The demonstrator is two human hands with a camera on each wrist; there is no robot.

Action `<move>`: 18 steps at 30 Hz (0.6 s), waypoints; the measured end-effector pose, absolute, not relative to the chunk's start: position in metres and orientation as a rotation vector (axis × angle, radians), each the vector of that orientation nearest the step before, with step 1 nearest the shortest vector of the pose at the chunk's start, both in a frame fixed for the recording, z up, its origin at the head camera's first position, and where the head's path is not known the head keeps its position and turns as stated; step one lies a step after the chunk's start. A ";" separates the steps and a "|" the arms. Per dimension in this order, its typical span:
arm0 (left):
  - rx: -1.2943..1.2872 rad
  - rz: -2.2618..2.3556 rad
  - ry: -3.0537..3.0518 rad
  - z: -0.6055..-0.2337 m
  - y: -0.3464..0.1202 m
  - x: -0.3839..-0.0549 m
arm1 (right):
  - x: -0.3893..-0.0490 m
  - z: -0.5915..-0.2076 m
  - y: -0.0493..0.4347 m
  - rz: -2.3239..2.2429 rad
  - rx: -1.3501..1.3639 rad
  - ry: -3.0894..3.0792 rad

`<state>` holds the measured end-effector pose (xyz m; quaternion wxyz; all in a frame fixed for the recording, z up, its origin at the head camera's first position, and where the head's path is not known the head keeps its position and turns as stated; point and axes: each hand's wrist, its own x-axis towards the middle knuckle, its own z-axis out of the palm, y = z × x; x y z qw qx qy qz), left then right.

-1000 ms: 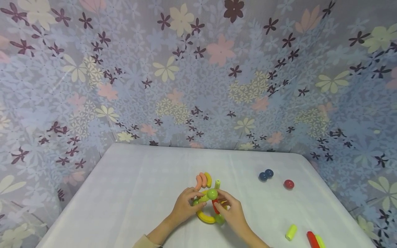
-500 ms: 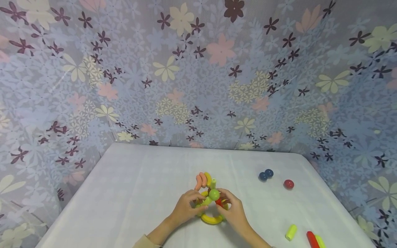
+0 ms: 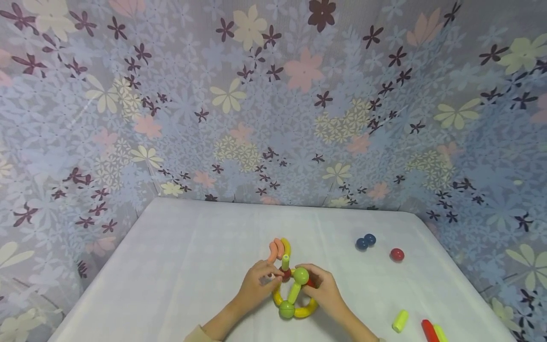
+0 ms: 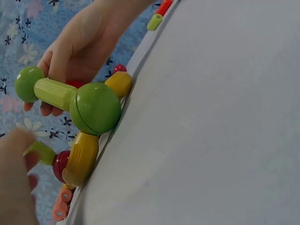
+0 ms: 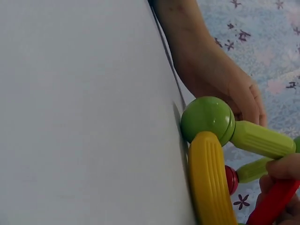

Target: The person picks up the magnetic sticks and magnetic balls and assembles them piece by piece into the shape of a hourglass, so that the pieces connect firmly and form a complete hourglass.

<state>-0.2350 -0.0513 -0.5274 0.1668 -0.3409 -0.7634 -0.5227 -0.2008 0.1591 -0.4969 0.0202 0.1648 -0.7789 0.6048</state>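
Note:
A toy frame of rods and balls stands on the white table. Its base is a ring of curved yellow pieces (image 3: 306, 311). A green ball (image 3: 287, 309) sits at the front; a light-green rod (image 3: 294, 292) slopes up from it to another green ball (image 3: 301, 276). My right hand (image 3: 326, 289) grips a red rod (image 5: 275, 202) that joins this upper ball. At the back a red ball (image 4: 61, 166) carries an upright light-green rod (image 3: 285, 262). My left hand (image 3: 256, 286) is beside that red ball, fingers loosely bent; whether they touch it is unclear.
Two salmon curved pieces (image 3: 273, 251) and a yellow curved piece (image 3: 287, 246) lie just behind the frame. Two blue balls (image 3: 362, 244) and a red ball (image 3: 397, 255) are at the back right. Light-green rods (image 3: 400, 321) and a red rod (image 3: 429, 330) lie at the front right.
The frame has turned counterclockwise seen from above: the left green ball has come to the front and the upright rod has shifted left. My left fingers have come off the sloping green rod.

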 end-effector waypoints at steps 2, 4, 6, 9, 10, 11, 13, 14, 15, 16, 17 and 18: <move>-0.815 -1.558 -2.217 -0.529 -0.052 -0.238 | -0.201 -0.498 0.160 1.860 0.488 -2.462; -0.738 -1.629 -2.266 -0.530 -0.051 -0.240 | -0.201 -0.498 0.162 1.826 0.424 -2.504; -0.738 -1.714 -2.299 -0.530 -0.050 -0.242 | -0.200 -0.498 0.165 1.792 0.345 -2.521; -0.779 -1.789 -2.328 -0.532 -0.047 -0.245 | -0.198 -0.499 0.171 1.799 0.243 -2.512; -0.782 -1.798 -2.337 -0.532 -0.045 -0.246 | -0.198 -0.500 0.173 1.811 0.219 -2.503; -0.781 -1.795 -2.346 -0.532 -0.043 -0.247 | -0.198 -0.501 0.175 1.818 0.204 -2.501; -0.766 -1.778 -2.377 -0.532 -0.040 -0.250 | -0.199 -0.503 0.177 1.836 0.174 -2.500; -0.766 -1.775 -2.382 -0.531 -0.039 -0.251 | -0.200 -0.504 0.177 1.852 0.160 -2.491; -0.764 -1.771 -2.390 -0.530 -0.038 -0.252 | -0.200 -0.505 0.177 1.867 0.143 -2.487; -0.766 -1.756 -2.396 -0.529 -0.037 -0.252 | -0.201 -0.506 0.177 1.873 0.139 -2.480; -0.773 -1.741 -2.397 -0.528 -0.037 -0.251 | -0.202 -0.507 0.176 1.877 0.129 -2.475; -0.777 -1.732 -2.390 -0.527 -0.037 -0.250 | -0.203 -0.507 0.176 1.881 0.120 -2.465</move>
